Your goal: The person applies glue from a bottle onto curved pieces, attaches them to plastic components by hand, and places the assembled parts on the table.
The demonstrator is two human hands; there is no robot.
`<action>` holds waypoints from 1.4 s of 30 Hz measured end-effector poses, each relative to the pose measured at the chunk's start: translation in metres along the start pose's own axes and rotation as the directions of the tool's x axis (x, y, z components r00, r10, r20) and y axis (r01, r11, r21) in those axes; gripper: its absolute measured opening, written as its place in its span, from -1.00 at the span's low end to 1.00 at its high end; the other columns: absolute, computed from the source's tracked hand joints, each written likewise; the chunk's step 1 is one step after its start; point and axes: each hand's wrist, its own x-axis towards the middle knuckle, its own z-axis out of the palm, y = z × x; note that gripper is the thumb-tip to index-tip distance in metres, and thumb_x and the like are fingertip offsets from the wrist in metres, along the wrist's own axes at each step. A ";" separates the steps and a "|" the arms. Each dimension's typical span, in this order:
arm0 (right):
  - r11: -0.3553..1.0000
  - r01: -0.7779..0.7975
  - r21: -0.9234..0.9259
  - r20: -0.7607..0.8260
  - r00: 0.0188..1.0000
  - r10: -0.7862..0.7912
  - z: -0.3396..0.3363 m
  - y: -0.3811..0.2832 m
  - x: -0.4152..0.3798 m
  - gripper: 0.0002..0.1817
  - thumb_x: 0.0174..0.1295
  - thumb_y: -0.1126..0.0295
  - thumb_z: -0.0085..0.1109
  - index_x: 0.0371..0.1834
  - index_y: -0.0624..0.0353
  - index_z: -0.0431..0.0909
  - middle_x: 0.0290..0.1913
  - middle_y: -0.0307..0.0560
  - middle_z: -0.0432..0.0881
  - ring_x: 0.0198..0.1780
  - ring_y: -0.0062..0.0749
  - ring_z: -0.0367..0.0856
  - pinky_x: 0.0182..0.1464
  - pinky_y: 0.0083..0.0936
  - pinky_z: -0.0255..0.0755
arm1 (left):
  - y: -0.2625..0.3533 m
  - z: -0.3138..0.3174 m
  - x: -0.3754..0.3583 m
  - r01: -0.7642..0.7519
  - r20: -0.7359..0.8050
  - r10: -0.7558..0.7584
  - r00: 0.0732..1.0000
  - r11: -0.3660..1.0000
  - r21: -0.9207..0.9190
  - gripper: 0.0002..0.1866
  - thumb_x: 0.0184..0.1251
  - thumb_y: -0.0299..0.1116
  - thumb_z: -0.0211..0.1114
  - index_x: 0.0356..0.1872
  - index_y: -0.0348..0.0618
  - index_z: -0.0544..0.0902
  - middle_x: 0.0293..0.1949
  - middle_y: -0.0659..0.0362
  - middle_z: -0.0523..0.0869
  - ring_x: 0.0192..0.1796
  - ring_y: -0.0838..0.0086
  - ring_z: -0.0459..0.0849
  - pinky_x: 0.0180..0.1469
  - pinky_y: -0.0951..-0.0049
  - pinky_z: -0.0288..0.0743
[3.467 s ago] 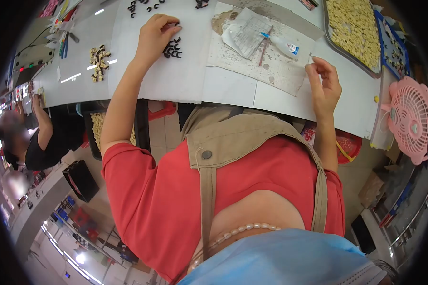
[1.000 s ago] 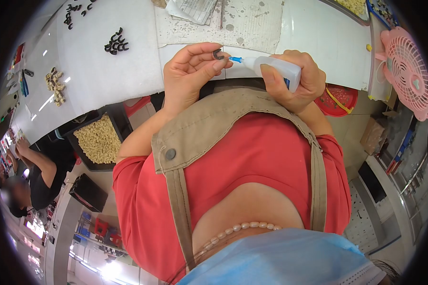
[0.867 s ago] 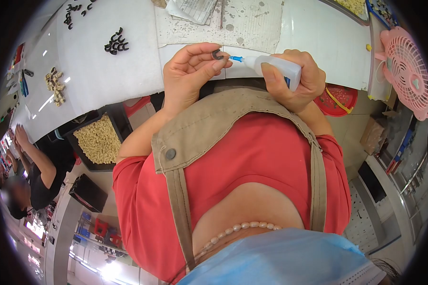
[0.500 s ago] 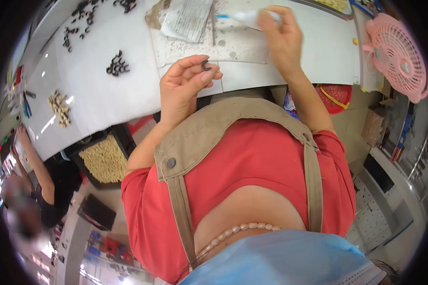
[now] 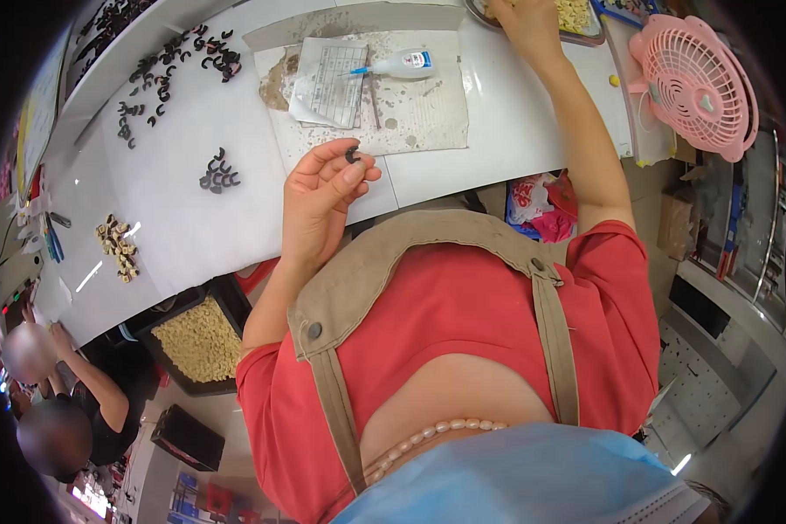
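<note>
Your left hand pinches the small black C-shaped piece above the tabletop, while your right hand, having laid the glue bottle down, reaches the tray of cream pieces, grip unclear.
</note>
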 end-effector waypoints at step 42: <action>0.673 0.088 0.734 0.302 0.846 -0.439 -0.013 -0.108 -0.099 -0.71 -0.15 0.51 0.26 -0.26 0.10 0.61 -0.28 -0.21 0.59 -0.17 -0.30 0.50 -0.11 -0.46 0.41 | -0.006 0.011 0.002 0.110 0.213 -0.101 0.972 0.993 -0.033 -0.76 0.19 -0.39 0.23 -0.15 -0.25 0.53 -0.21 0.13 0.64 -0.11 0.46 0.61 -0.05 0.54 0.47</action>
